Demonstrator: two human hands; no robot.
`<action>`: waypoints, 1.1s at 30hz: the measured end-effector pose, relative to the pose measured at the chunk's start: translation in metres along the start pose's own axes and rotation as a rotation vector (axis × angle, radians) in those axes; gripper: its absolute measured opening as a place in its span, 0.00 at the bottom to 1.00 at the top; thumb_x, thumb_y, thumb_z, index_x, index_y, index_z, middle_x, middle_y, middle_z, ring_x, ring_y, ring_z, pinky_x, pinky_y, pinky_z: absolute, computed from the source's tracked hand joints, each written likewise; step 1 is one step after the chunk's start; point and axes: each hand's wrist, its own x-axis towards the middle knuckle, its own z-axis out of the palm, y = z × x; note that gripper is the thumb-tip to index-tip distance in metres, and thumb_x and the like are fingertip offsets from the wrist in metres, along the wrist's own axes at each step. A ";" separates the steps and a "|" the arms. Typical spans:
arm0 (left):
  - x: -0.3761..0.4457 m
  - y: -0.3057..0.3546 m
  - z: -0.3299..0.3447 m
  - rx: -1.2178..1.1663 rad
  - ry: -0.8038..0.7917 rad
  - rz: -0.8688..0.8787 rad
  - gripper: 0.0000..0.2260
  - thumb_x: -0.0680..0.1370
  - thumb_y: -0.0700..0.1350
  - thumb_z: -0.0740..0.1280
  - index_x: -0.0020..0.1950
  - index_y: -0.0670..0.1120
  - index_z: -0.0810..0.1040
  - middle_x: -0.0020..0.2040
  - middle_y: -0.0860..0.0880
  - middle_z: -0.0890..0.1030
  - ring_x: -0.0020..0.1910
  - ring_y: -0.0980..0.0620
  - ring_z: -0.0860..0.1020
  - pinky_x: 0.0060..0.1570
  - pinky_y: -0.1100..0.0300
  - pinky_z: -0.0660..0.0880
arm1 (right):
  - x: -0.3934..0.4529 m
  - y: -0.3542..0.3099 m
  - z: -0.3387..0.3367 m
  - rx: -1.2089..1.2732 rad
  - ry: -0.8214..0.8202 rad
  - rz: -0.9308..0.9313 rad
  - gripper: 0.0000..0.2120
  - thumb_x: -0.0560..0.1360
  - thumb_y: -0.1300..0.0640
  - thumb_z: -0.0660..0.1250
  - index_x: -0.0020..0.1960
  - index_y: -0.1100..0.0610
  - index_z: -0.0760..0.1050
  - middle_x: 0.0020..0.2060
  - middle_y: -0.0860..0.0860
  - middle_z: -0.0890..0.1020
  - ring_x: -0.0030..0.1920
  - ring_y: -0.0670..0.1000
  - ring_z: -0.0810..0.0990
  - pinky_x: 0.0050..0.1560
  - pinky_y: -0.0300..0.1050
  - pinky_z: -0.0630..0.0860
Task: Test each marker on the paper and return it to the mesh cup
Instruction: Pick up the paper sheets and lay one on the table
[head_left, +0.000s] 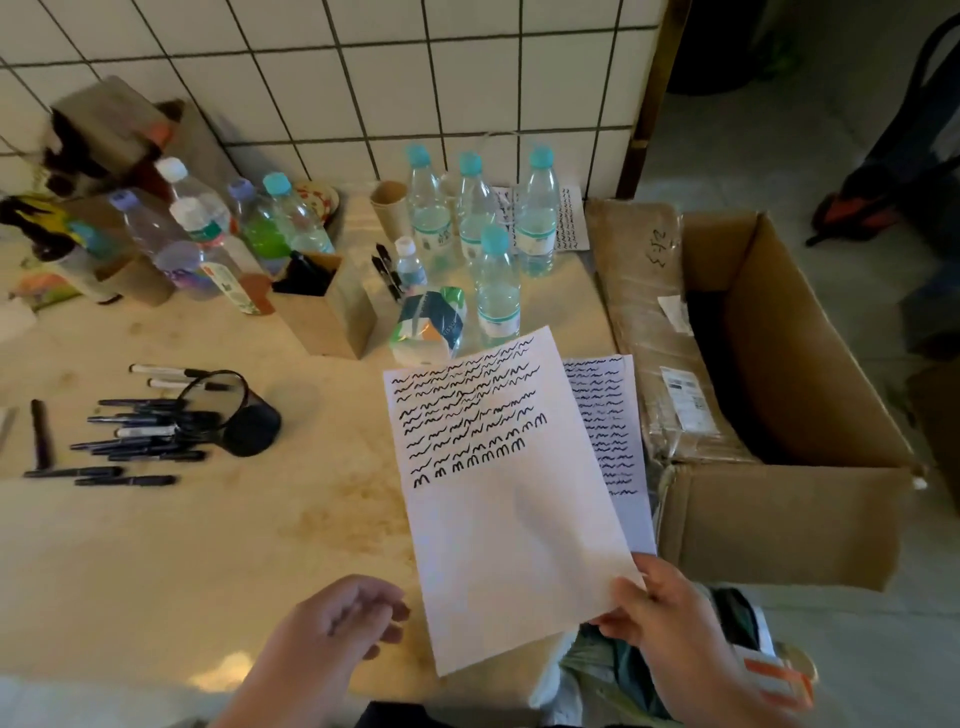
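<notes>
Right hand (670, 618), at 5 o'clock: thumb and fingers pinch the lower right corner of the paper (498, 493), which is held tilted above the surface (156, 545). The upper half of the sheet carries rows of black wavy test strokes; the lower half is blank. A second marked sheet (613, 426) lies just beneath it, toward 3 o'clock.

Left hand (337, 623), at 6 o'clock: fingers loosely curled, holding nothing, just beside the sheet's lower left edge.

Mesh cup (244, 421), at 9 o'clock: black, tipped on its side, its mouth facing the markers (140, 436), which lie scattered on the surface before and partly inside it.

At 12 o'clock: a group of water bottles (493, 234) with blue caps, a wrapped tissue pack (431, 327), and a cardboard holder (327, 306), all against the tiled wall (363, 67). At 3 o'clock: an open cardboard box (779, 415) beside the surface.
</notes>
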 end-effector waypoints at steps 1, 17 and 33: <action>0.005 -0.003 -0.009 -0.002 0.001 0.000 0.09 0.80 0.34 0.65 0.49 0.43 0.84 0.46 0.47 0.87 0.45 0.47 0.85 0.51 0.46 0.78 | -0.001 0.000 0.012 -0.001 -0.002 0.005 0.12 0.80 0.72 0.60 0.49 0.60 0.79 0.42 0.61 0.84 0.35 0.61 0.83 0.40 0.55 0.81; 0.087 -0.070 -0.248 -0.002 -0.096 -0.064 0.11 0.79 0.34 0.64 0.46 0.44 0.85 0.41 0.48 0.87 0.41 0.52 0.85 0.47 0.52 0.76 | -0.031 0.029 0.255 0.071 0.110 0.028 0.13 0.71 0.79 0.67 0.41 0.64 0.84 0.35 0.68 0.84 0.34 0.61 0.81 0.40 0.55 0.78; 0.038 -0.110 -0.317 -0.117 0.087 0.057 0.16 0.79 0.36 0.62 0.45 0.53 0.86 0.45 0.48 0.87 0.48 0.44 0.84 0.59 0.42 0.77 | -0.075 0.041 0.334 0.033 -0.120 -0.016 0.09 0.71 0.79 0.67 0.48 0.69 0.78 0.30 0.62 0.82 0.27 0.57 0.79 0.26 0.47 0.77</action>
